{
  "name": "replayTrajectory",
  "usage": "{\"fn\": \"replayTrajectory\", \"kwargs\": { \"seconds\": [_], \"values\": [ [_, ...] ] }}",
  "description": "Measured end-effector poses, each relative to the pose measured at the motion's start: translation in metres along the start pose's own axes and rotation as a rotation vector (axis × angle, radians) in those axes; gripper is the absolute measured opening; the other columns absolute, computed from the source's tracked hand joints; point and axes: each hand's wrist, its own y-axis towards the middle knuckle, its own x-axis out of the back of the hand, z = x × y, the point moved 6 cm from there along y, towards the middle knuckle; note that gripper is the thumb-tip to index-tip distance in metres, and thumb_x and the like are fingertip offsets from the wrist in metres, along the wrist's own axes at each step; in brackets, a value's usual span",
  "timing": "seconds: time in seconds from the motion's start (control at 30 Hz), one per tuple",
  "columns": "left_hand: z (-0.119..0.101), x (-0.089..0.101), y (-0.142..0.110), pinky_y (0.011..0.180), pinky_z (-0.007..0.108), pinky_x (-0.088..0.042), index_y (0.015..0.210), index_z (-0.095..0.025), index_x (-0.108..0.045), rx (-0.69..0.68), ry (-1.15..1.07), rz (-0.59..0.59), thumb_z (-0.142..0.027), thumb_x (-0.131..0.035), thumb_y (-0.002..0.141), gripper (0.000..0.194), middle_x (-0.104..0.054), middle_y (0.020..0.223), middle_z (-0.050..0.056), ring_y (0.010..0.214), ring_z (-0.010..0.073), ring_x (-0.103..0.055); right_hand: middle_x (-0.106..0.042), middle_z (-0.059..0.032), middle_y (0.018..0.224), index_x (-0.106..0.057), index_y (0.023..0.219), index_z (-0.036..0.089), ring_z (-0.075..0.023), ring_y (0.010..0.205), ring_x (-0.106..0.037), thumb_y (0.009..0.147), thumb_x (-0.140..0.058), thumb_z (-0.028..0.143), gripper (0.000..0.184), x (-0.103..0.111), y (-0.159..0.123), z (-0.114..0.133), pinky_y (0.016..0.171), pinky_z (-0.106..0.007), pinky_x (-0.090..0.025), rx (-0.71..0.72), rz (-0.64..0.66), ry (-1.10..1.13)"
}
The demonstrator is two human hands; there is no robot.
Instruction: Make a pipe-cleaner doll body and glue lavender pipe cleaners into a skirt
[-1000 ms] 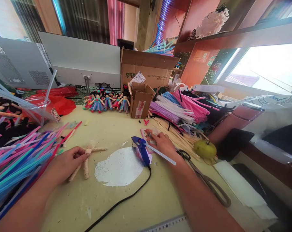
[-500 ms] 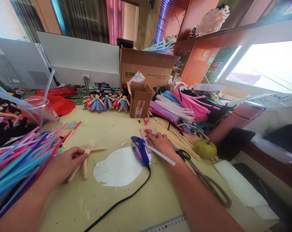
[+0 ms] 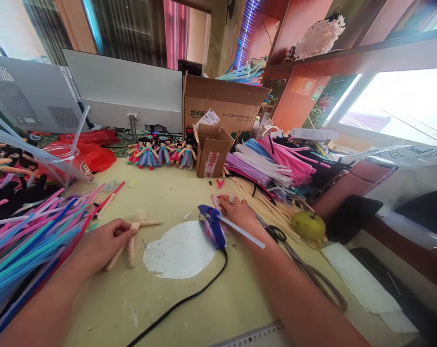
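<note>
My left hand [image 3: 113, 237] is closed around a beige doll body [image 3: 131, 253] made of wound pipe cleaner, its legs pointing down and one arm sticking out to the right. My right hand [image 3: 240, 212] lies with fingers spread on a small pink printed card [image 3: 220, 198] on the table. Just left of that hand rests a blue glue gun [image 3: 214, 227] with a clear glue stick [image 3: 245, 233] poking out of its rear. A silvery patch [image 3: 178, 250] on the tabletop is under the gun, and its black cord [image 3: 189, 297] runs toward me.
Loose pipe cleaners [image 3: 37, 241] crowd the left side; more bundles [image 3: 276, 159] lie back right. Finished dolls [image 3: 148, 154] stand beside a small carton [image 3: 211, 156]. Scissors [image 3: 305, 270], a green fruit [image 3: 308, 225] and a pink flask [image 3: 363, 178] are on the right, a ruler [image 3: 254, 336] in front.
The whole view has shifted slightly. My left hand still holds the doll body, and my right hand stays on the card with its fingers a little changed.
</note>
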Motion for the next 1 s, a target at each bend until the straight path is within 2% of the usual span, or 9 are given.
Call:
{"fn": "replayTrajectory", "kwargs": {
  "seconds": [0.13,0.27,0.43,0.6,0.83,1.0],
  "values": [
    [-0.001,0.0,0.0,0.064,0.029,-0.038,0.088,-0.025,-0.064,-0.003,-0.015,0.01,-0.062,-0.043,0.082,0.044,-0.07,0.086,0.001,0.081,0.0235,-0.062,-0.053,-0.0158,0.128,-0.041,0.144,0.038,-0.0362,0.113,-0.051,0.088,-0.05,0.06,0.061,0.0,0.0,-0.004,0.084,-0.043,-0.043,0.005,-0.009,0.006],
    [-0.002,0.0,-0.001,0.064,0.029,-0.038,0.088,-0.025,-0.063,0.001,-0.009,0.019,-0.062,-0.042,0.082,0.043,-0.07,0.087,0.0,0.082,0.0235,-0.062,-0.056,-0.0136,0.123,-0.035,0.148,0.034,-0.0316,0.112,-0.052,0.092,-0.045,0.059,0.062,-0.004,0.001,-0.015,0.087,-0.039,-0.041,0.014,-0.038,0.028],
    [0.001,-0.002,0.0,0.065,0.028,-0.037,0.09,-0.025,-0.063,0.003,-0.003,0.019,-0.063,-0.041,0.084,0.044,-0.069,0.087,0.0,0.082,0.0224,-0.061,-0.058,-0.0159,0.12,-0.058,0.13,0.022,-0.0318,0.111,-0.049,0.096,-0.034,0.059,0.056,-0.01,0.004,-0.024,0.091,-0.04,-0.038,0.013,-0.068,0.04],
    [-0.001,-0.001,-0.001,0.065,0.027,-0.037,0.093,-0.024,-0.062,-0.004,0.002,0.027,-0.062,-0.041,0.085,0.044,-0.068,0.087,-0.001,0.08,0.021,-0.06,-0.06,-0.0141,0.118,-0.06,0.127,0.022,-0.0281,0.108,-0.05,0.097,-0.028,0.06,0.058,-0.011,0.005,-0.027,0.091,-0.038,-0.037,0.047,-0.087,0.063],
    [-0.004,0.002,-0.005,0.066,0.026,-0.036,0.098,-0.024,-0.06,0.032,0.047,0.043,-0.064,-0.038,0.086,0.047,-0.068,0.088,-0.002,0.082,0.0204,-0.059,-0.061,-0.0125,0.121,-0.062,0.125,0.02,-0.0241,0.111,-0.051,0.101,-0.034,0.031,0.038,-0.012,-0.001,-0.034,0.095,-0.034,-0.034,0.15,-0.057,0.077],
    [-0.008,0.003,-0.007,0.067,0.024,-0.035,0.096,-0.025,-0.059,0.052,0.057,0.041,-0.059,-0.039,0.087,0.04,-0.068,0.088,-0.004,0.082,0.0191,-0.059,-0.062,-0.0141,0.121,-0.064,0.121,0.019,-0.0262,0.115,-0.05,0.097,-0.043,0.025,0.032,-0.012,-0.002,-0.032,0.098,-0.035,-0.033,0.181,-0.041,0.064]
  ]
}}
